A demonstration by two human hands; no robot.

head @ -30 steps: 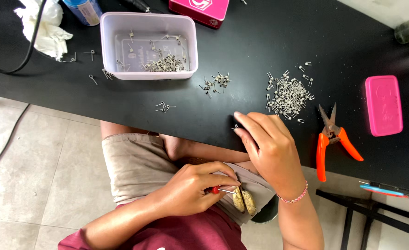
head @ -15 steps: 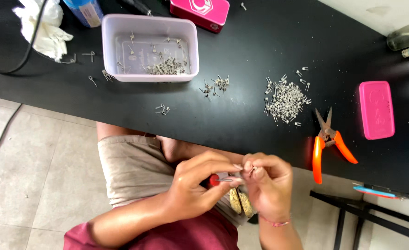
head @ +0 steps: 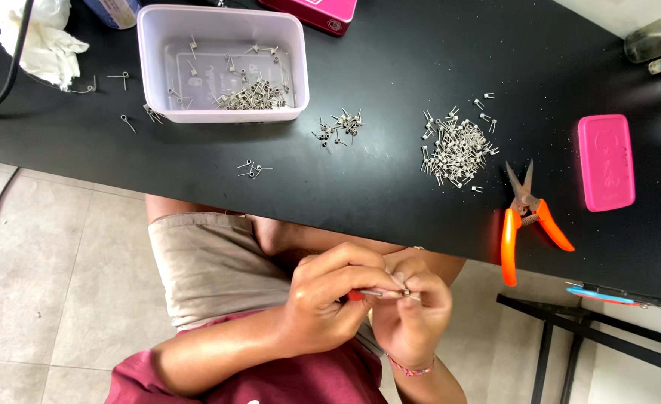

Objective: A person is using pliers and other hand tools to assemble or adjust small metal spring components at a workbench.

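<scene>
- Small workshop / assembly station, tiled floor (head: 39, 247).
- Black desk (head: 390, 202) with heaps of tiny metal spring parts (head: 454, 150).
- Clear plastic bin (head: 222, 63) holding more parts.
- Orange-handled snips (head: 525, 217), pink cases (head: 606, 161).

tub (head: 222, 63) left on table (head: 390, 202) | pin heap (head: 456, 147) right | cutters (head: 526, 217) beyond

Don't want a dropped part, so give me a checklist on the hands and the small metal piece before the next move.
1. Left hand grips the red-handled tool: ok.
2. Right hand pinches the small metal piece at the tool's tip: ok.
3. Piece seated on the tip: cannot tell, too small.
4. Pile of metal pieces lies on the black table: ok.
5. Orange-handled snips lie apart from both hands: ok.
6. Clear plastic tub stands upright on the table: ok.
</scene>
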